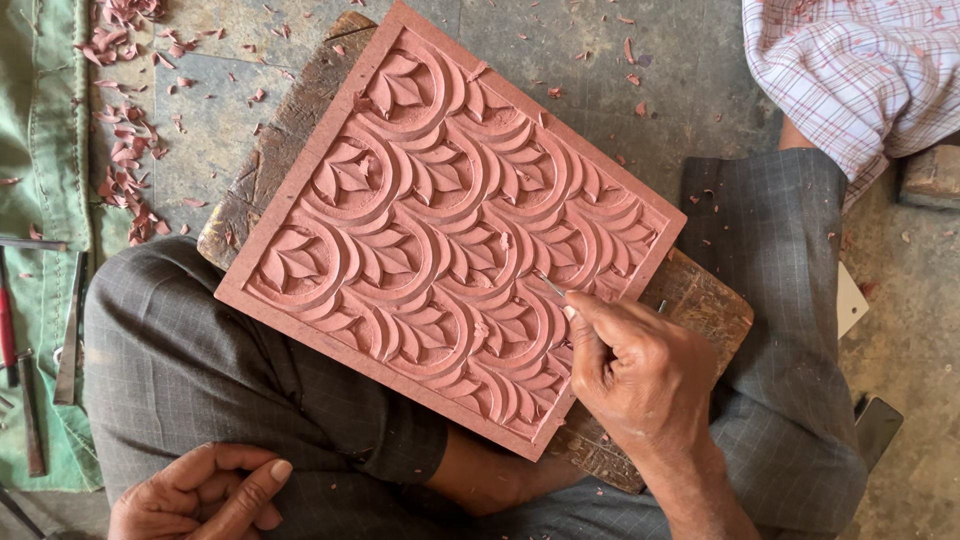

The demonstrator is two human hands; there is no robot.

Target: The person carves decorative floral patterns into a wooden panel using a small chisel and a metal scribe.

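— What is the right hand doing?
— It grips a thin metal carving tool, tip on the reddish-pink carved square panel just ahead, lower right.
— The left hand?
— Loosely curled, empty, on the knee, apart from the panel.

Soft, even daylight, faint shadows, sharp focus throughout, no glare.

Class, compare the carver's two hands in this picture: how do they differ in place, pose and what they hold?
The right hand rests on the pink carved panel; the left hand lies off it, by the knee. The right hand pinches a thin metal tool; the left hand holds nothing. The right hand is closed; the left hand is loosely curled. Both are bare.
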